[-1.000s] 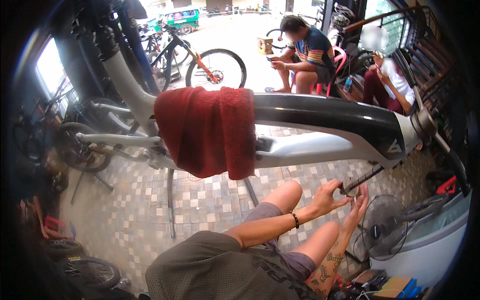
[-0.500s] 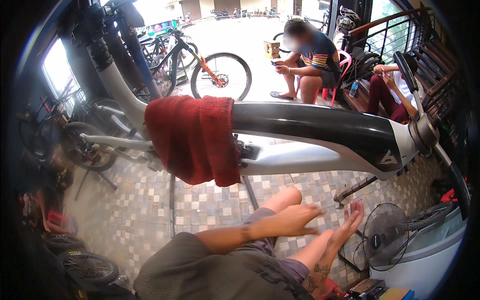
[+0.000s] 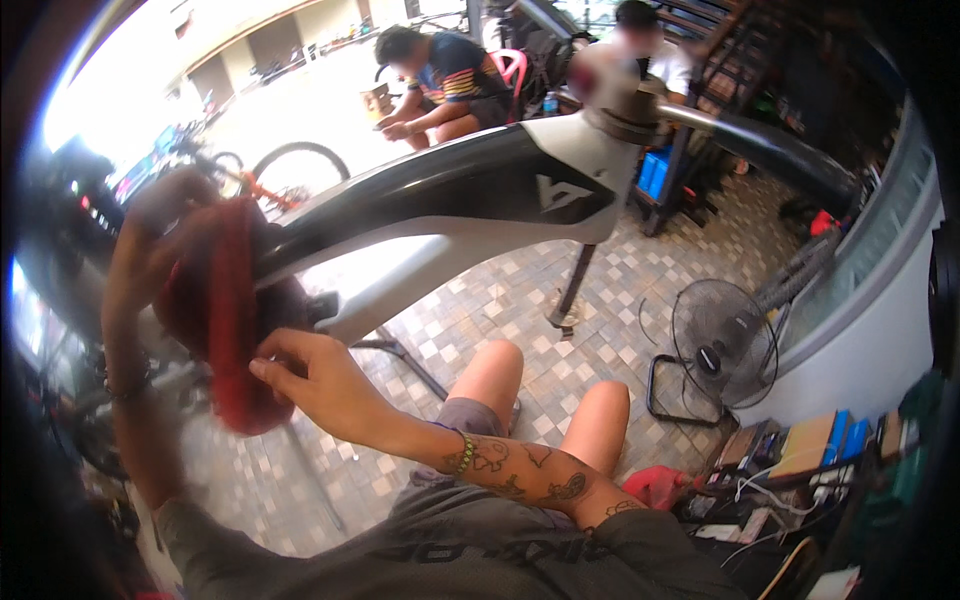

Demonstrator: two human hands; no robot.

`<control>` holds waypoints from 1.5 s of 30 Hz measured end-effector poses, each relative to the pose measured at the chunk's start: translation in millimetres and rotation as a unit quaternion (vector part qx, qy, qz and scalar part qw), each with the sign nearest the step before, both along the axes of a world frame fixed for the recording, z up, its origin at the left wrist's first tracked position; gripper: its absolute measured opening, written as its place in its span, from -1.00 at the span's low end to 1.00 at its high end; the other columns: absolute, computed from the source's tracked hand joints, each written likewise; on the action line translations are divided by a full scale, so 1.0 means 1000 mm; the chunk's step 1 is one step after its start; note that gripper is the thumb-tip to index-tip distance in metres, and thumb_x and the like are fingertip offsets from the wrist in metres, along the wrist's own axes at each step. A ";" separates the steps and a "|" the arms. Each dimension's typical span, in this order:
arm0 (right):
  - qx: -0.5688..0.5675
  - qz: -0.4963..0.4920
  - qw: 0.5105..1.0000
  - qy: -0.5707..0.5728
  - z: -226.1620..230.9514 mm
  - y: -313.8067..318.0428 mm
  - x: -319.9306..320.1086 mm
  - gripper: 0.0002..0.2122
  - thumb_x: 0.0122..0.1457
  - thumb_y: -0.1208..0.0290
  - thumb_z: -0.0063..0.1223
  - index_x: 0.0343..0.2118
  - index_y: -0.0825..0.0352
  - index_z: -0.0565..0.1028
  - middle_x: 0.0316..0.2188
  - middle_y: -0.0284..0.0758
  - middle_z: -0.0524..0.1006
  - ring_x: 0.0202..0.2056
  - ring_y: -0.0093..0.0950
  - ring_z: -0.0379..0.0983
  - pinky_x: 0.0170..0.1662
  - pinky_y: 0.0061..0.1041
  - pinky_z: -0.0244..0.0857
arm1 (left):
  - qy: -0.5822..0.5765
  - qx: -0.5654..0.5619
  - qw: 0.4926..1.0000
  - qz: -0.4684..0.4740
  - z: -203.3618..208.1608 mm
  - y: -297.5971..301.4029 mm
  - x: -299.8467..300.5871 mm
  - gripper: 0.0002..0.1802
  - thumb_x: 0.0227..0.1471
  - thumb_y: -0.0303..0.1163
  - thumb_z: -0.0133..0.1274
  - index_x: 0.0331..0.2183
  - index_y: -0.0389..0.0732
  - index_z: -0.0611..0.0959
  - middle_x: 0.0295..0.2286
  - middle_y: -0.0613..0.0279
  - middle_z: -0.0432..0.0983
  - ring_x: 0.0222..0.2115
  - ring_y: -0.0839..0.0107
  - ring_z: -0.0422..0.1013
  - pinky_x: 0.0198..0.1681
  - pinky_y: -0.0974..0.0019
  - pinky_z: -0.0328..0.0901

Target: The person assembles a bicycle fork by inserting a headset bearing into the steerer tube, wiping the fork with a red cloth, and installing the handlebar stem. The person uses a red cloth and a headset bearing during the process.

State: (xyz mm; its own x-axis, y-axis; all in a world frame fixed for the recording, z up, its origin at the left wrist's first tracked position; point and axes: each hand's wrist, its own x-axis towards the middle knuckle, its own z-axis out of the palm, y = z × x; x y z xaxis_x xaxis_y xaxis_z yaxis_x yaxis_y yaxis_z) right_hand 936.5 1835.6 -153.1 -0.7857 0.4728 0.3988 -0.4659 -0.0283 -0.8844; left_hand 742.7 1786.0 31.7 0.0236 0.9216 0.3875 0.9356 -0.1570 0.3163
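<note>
A red towel [image 3: 235, 300] hangs over the rear part of a white and black bicycle frame [image 3: 450, 200], bunched and smeared by motion. My left hand [image 3: 180, 215] is closed on the towel's upper edge at the far left, its fingers blurred. Lower down, my right hand [image 3: 315, 375] pinches the towel's near side between thumb and fingers. The frame runs from the towel up to the head tube at the upper right. Part of the frame is hidden behind the cloth.
A black floor fan [image 3: 715, 345] stands at the right, by a shelf of boxes and cables [image 3: 800, 480]. Two people sit beyond the frame; one is on a pink chair [image 3: 510, 70]. A bike with an orange fork [image 3: 270, 190] stands behind. Handlebar [image 3: 770, 145] juts rightward.
My hands, earlier apart from the towel above my lap, have moved left and taken hold of it. The towel is now bunched up. The view has swung to the right.
</note>
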 end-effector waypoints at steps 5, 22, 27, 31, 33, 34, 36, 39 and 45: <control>-0.042 -0.210 0.976 0.043 0.022 0.057 0.087 -0.72 0.49 0.13 -0.10 -0.10 0.28 0.45 -0.28 -0.35 0.54 -0.27 -0.54 0.52 -0.24 -0.52 0.46 | -0.057 0.036 0.994 -0.090 0.022 0.097 0.043 -0.65 0.36 -0.17 0.07 -0.20 -0.32 0.57 -0.33 0.34 0.46 -0.26 0.59 0.34 -0.15 0.46 0.27; 0.046 -0.459 0.884 0.076 0.041 0.146 0.202 -0.66 0.41 0.22 0.10 -0.17 0.48 0.66 -0.42 -0.55 0.55 -0.35 -0.77 0.33 -0.29 -0.70 0.23 | -0.029 -0.184 0.945 -0.269 0.021 0.251 0.154 -0.67 0.22 -0.09 0.16 -0.34 -0.18 0.67 -0.55 0.51 0.42 -0.48 0.66 0.30 -0.38 0.46 0.19; 0.013 -0.502 0.864 0.040 0.037 0.149 0.216 -0.68 0.36 0.22 0.18 -0.25 0.47 0.68 -0.51 -0.59 0.49 -0.44 -0.75 0.27 -0.37 -0.65 0.17 | -0.076 -0.224 0.918 -0.319 0.012 0.274 0.159 -0.75 0.22 -0.20 0.17 -0.38 -0.18 0.64 -0.58 0.52 0.41 -0.54 0.69 0.28 -0.46 0.46 0.18; 0.096 -0.529 0.843 -0.003 0.042 0.156 0.206 -0.63 0.32 0.17 0.23 -0.41 0.46 0.64 -0.62 -0.56 0.43 -0.50 -0.73 0.23 -0.44 -0.55 0.13 | -0.042 -0.196 0.923 -0.329 0.014 0.280 0.146 -0.78 0.22 -0.27 0.17 -0.40 -0.21 0.63 -0.56 0.46 0.45 -0.58 0.68 0.31 -0.50 0.46 0.23; 0.139 -0.538 0.832 0.003 0.045 0.163 0.199 -0.64 0.32 0.18 0.22 -0.42 0.46 0.63 -0.63 -0.55 0.41 -0.50 -0.73 0.22 -0.44 -0.53 0.12 | -0.048 -0.192 0.935 -0.294 0.013 0.284 0.143 -0.79 0.22 -0.31 0.15 -0.40 -0.23 0.62 -0.57 0.45 0.45 -0.58 0.67 0.35 -0.49 0.47 0.26; 0.171 -0.531 0.830 0.014 0.045 0.167 0.198 -0.64 0.32 0.19 0.22 -0.42 0.46 0.63 -0.63 -0.54 0.40 -0.51 -0.73 0.22 -0.45 -0.52 0.12 | -0.038 -0.196 0.928 -0.316 0.013 0.286 0.143 -0.78 0.23 -0.27 0.15 -0.39 -0.21 0.63 -0.56 0.47 0.45 -0.56 0.69 0.35 -0.49 0.48 0.26; 0.157 -0.555 0.817 0.010 0.042 0.173 0.203 -0.66 0.33 0.19 0.22 -0.37 0.46 0.65 -0.61 -0.56 0.43 -0.50 -0.73 0.23 -0.43 -0.55 0.14 | -0.013 -0.199 0.918 -0.343 0.012 0.288 0.147 -0.76 0.24 -0.20 0.14 -0.36 -0.16 0.65 -0.55 0.53 0.44 -0.52 0.74 0.35 -0.49 0.50 0.26; 0.118 -0.534 0.837 0.029 0.025 0.181 0.223 -0.67 0.33 0.20 0.22 -0.31 0.46 0.68 -0.57 -0.57 0.50 -0.47 -0.74 0.27 -0.39 -0.61 0.17 | -0.073 -0.218 0.920 -0.317 0.014 0.281 0.153 -0.70 0.21 -0.15 0.21 -0.36 -0.20 0.65 -0.54 0.56 0.40 -0.53 0.73 0.30 -0.50 0.51 0.23; 0.015 -0.545 0.838 -0.033 -0.013 0.183 0.233 -0.71 0.34 0.23 0.22 -0.33 0.42 0.68 -0.54 -0.61 0.51 -0.46 -0.78 0.29 -0.39 -0.66 0.16 | -0.097 -0.192 0.915 -0.342 0.011 0.273 0.154 -0.67 0.26 -0.16 0.21 -0.39 -0.21 0.62 -0.54 0.48 0.42 -0.47 0.70 0.32 -0.36 0.42 0.24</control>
State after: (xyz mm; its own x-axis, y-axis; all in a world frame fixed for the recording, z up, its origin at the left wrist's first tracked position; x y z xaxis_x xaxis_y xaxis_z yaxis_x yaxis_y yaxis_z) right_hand 1169.5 2018.6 -166.2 0.0846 0.9146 0.3953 -0.1502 0.4039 -0.9024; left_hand 897.0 2059.0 42.8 0.6104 0.7861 0.0970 0.5807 -0.5274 0.6202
